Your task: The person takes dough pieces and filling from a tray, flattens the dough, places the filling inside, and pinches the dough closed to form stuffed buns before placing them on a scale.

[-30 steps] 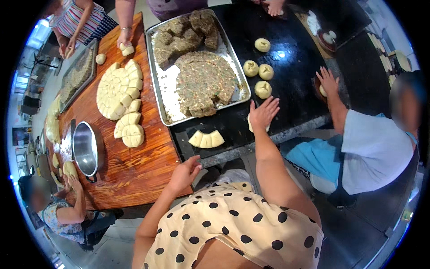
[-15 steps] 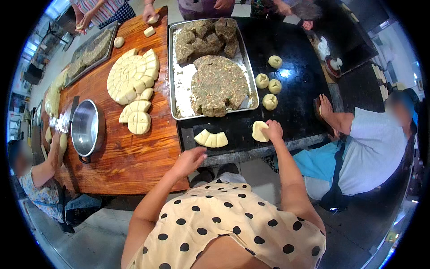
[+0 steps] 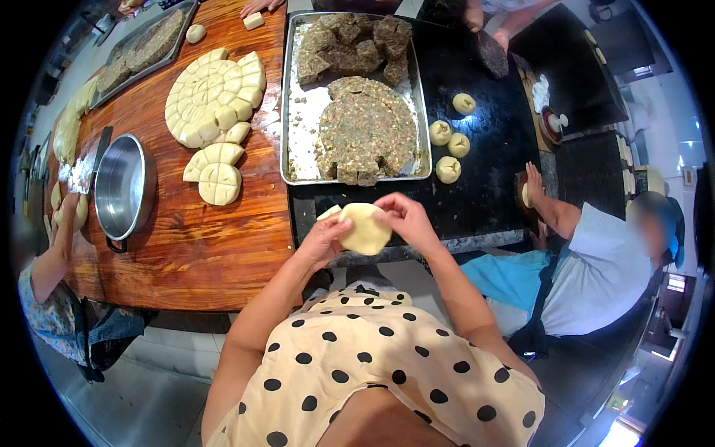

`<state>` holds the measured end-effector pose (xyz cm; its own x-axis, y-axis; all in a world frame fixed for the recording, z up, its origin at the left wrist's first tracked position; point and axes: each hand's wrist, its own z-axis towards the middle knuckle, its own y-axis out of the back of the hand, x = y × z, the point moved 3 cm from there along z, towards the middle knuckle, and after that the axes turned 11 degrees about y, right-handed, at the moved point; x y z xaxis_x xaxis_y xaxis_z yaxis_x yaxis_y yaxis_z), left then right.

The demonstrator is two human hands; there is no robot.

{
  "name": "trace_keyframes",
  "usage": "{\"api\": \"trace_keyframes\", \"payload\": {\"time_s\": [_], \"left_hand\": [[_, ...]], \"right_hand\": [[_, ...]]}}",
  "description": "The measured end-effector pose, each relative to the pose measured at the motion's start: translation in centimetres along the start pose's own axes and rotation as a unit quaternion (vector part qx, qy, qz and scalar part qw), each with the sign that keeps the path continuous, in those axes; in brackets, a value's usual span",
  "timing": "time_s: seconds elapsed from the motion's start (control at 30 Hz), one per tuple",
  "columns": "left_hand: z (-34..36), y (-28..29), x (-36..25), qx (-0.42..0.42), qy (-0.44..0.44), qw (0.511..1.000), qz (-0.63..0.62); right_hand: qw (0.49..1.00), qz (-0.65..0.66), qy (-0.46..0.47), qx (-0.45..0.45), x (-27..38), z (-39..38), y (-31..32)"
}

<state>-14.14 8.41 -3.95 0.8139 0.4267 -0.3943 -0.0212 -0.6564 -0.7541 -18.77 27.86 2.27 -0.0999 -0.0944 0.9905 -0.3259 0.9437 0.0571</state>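
A flat round dough wrapper (image 3: 366, 229) is held up between my two hands, just off the table's near edge. My left hand (image 3: 325, 240) pinches its left rim, and my right hand (image 3: 408, 220) grips the upper right rim. Behind the wrapper, mostly covered by it and my left hand, a bit of a cut dough strip (image 3: 328, 212) shows on the black surface. Beyond my hands lies a metal tray (image 3: 298, 179) with a brown speckled round of filling (image 3: 366, 127) and crumbly chunks of it (image 3: 350, 45). Several pleated dough balls (image 3: 448, 170) sit right of the tray.
On the wooden table (image 3: 216, 261) at left are scored dough rounds (image 3: 212, 97) and a steel pot (image 3: 123, 186). A worker in a grey shirt (image 3: 596, 276) sits close on my right, pressing dough. Another worker's arm (image 3: 56, 238) reaches in at left.
My right hand has lifted the dough wrapper off the black table and brought it left. My left hand has come up to hold its other side. The view has shifted a little.
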Motion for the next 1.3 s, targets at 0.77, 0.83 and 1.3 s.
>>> {"api": "trace_keyframes", "payload": {"time_s": [0.77,0.83,1.3], "left_hand": [[-7.0,6.1,-0.6,0.027,-0.032,0.973,-0.226],[-7.0,6.3,-0.4,0.014,-0.027,0.976,-0.213],[-1.5,3.9,-3.4,-0.095,-0.063,0.981,-0.158]], "right_hand": [[0.924,0.097,-0.341,-0.144,-11.3,12.0,0.9],[0.919,0.095,-0.353,-0.145,-11.5,12.1,1.1],[0.961,0.105,-0.201,-0.158,-4.4,9.3,3.3]]}}
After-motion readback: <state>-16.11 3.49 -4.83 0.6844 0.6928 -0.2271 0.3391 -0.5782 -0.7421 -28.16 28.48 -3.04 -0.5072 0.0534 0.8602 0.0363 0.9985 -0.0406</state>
